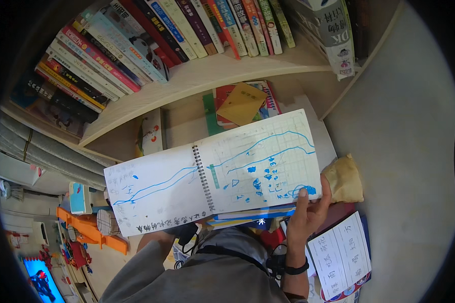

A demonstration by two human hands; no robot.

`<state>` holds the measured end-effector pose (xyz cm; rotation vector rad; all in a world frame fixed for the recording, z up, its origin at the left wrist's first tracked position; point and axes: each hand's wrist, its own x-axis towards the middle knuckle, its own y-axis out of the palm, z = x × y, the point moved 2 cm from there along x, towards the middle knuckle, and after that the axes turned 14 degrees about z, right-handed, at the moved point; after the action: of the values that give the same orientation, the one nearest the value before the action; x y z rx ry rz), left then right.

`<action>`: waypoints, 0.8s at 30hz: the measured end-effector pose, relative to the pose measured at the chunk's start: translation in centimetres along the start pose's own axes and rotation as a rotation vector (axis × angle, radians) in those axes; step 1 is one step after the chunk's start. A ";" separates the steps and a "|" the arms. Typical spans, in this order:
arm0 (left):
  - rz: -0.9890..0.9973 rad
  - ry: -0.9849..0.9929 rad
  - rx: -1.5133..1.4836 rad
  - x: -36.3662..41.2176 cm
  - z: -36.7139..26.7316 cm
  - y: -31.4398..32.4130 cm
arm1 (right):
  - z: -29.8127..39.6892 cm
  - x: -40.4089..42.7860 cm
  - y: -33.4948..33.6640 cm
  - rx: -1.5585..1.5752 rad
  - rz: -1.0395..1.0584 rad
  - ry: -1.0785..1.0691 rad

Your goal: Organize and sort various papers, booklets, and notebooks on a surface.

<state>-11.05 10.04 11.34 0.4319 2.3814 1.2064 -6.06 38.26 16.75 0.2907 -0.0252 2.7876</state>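
An open spiral-bound notebook (167,189) spans the view before me, tilted, its wire binding (203,178) between two pages. Blue wavy lines cross both pages, with small blue drawings and handwriting on the right one. My right hand (311,210) grips the lower right corner, thumb on top of the page and fingers at the edge and behind. My left forearm (155,242) reaches under the left page, which hides the left hand. Beside that forearm is a black device (185,233). Below the right page show the edges of blue and yellow folders or books (250,216).
A shelf (197,72) packed with upright books (167,30) crosses above the notebook. A tan envelope (242,103) lies on books in the compartment below. At right are a crumpled tan bag (343,180) and a sheet with writing (341,253). A lit screen (43,278) stands lower left.
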 end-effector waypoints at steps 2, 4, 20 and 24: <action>-0.003 0.000 0.008 0.4 0.2 0.3 | -1.4 0.1 -0.4 -0.023 -0.002 0.019; -0.005 0.003 0.010 0.7 0.1 0.4 | -2.7 0.0 -0.6 -0.019 0.008 0.057; -0.031 0.035 -0.036 0.9 -0.3 0.5 | -4.3 0.0 0.1 -0.031 -0.026 0.059; -0.030 0.042 -0.054 1.6 -0.7 1.0 | -3.9 -0.1 0.0 -0.020 -0.012 0.075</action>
<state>-12.70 10.85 12.11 0.3549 2.3760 1.2750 -6.75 38.41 12.91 0.1810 -0.0328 2.7820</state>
